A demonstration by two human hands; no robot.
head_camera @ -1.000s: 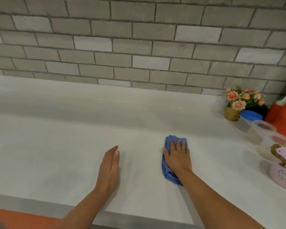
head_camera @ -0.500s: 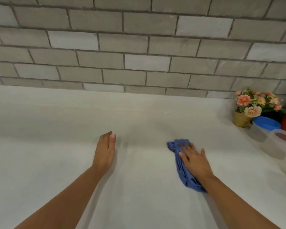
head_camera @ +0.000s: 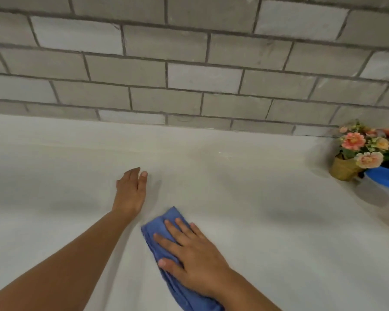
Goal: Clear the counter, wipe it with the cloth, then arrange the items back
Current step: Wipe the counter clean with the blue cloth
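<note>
A folded blue cloth [head_camera: 158, 225] lies on the white counter [head_camera: 267, 198] near the front middle. My right hand [head_camera: 193, 254] presses flat on it with straight, spread fingers, covering most of it. My left hand [head_camera: 131, 191] rests on its edge on the bare counter, a little left of and behind the cloth, fingers straight and together, holding nothing.
A grey brick wall [head_camera: 189, 63] rises behind the counter. At the far right stand a small gold pot of pink and orange flowers [head_camera: 355, 153] and a clear container with a blue lid [head_camera: 384, 177], cut off by the frame edge.
My right hand has slid the cloth left and toward me, close to my left forearm. The view has shifted left, so the containers at the right have mostly left the frame.
</note>
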